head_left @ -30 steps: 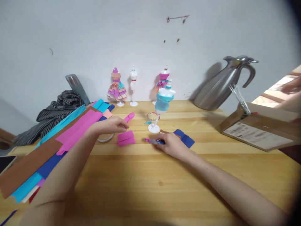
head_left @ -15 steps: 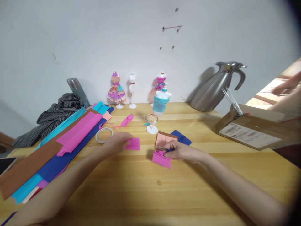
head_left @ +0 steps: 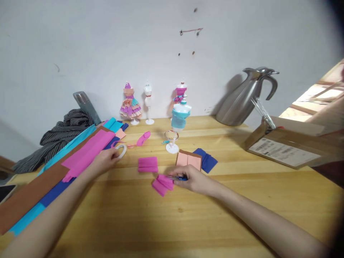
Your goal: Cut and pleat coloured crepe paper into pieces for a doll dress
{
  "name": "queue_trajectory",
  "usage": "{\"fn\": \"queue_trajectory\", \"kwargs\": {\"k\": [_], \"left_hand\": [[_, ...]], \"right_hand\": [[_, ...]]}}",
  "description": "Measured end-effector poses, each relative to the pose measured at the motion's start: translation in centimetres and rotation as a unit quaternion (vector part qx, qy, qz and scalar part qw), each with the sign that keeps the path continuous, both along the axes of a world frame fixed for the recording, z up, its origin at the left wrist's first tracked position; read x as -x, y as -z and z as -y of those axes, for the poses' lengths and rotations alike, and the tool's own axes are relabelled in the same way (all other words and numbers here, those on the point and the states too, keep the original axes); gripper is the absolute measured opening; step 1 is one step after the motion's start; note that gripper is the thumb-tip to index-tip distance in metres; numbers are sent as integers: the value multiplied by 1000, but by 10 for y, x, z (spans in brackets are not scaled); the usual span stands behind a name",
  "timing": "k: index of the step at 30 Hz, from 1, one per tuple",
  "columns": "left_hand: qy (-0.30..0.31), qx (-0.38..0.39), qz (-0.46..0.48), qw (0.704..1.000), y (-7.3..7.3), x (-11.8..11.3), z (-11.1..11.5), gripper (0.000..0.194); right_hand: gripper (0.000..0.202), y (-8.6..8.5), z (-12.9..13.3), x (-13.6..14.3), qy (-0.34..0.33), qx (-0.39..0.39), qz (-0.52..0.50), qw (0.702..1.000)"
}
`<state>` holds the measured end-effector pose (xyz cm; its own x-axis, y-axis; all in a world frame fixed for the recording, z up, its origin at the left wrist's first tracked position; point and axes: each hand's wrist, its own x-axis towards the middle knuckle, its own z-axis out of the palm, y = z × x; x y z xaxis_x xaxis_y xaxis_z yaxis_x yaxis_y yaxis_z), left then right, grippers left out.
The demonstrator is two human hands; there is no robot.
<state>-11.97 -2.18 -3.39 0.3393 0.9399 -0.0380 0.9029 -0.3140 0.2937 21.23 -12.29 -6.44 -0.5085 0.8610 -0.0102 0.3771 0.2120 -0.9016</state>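
Observation:
My left hand (head_left: pixel 105 160) grips the white tape roll (head_left: pixel 123 152) at its left rim, beside the strips of coloured crepe paper. My right hand (head_left: pixel 192 179) is closed around small scissors (head_left: pixel 177 177) with blue handles, over a folded pink piece (head_left: pixel 163 184). Another pink piece (head_left: pixel 147 164) lies flat between my hands. Peach and brown squares (head_left: pixel 191 161) and a folded blue piece (head_left: pixel 209 160) lie just behind my right hand. A small white dress form with a light blue wrap (head_left: pixel 179 119) stands on the table behind them.
Three more dress forms stand by the wall, one in a ruffled dress (head_left: pixel 130 105). At left lie long paper strips (head_left: pixel 88 153), a striped cloth (head_left: pixel 64 132) and a bottle (head_left: pixel 86 106). A steel jug (head_left: pixel 243 100) and a cardboard box (head_left: pixel 285 147) stand at right.
My left hand has let go of the pink piece, moved left and taken hold of the tape roll. My right hand and the scissors have shifted left, along with the folded pink piece.

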Motion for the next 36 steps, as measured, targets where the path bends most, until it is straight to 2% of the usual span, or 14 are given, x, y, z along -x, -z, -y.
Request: {"fn": "queue_trajectory", "kwargs": {"k": [2,5,8,10,14,17,19,21,22,24,26,29,33,36], "left_hand": [[-13,53,178,982,-12,-5,5,19],[33,178,448,875,-29,-23,20,28],[61,310,547,775,-35,-55,38,31],[72,388,556,732,-34,-80,47,32],[76,494,504,705,-36,-123,56,28],[106,503,440,736,-40,-141,56,27],[135,477,376,783,-39,-147,60,24],[212,402,300,839,-31,-152,71,16],[274,334,264,863,-24,-154,80,13],[425,144,182,875,-5,-160,100,12],[549,-75,94,827,15,-168,118,11],[602,-251,42,756,33,-179,132,13],[629,-271,56,726,36,-183,128,18],[653,-257,70,709,35,-179,125,16]], "right_hand": [[34,-3,-1,-2,15,6,-11,1000],[37,-4,-4,-6,53,-2,-37,998],[40,-4,-4,-9,137,-18,-97,986],[43,-6,-4,-11,192,-33,-135,971],[46,-11,-8,-26,247,-34,-139,958],[40,-8,-13,-49,258,-35,-84,962],[29,-2,-14,-68,275,-102,-7,956],[26,4,-14,-87,308,-117,75,941],[27,8,-14,-95,322,-103,121,933],[30,14,-14,-109,351,-73,205,911],[33,20,-17,-119,377,-57,261,887],[32,25,-24,-123,385,-46,290,875],[31,27,-26,-105,329,-52,282,900],[36,26,-20,-85,246,-60,230,940]]}}
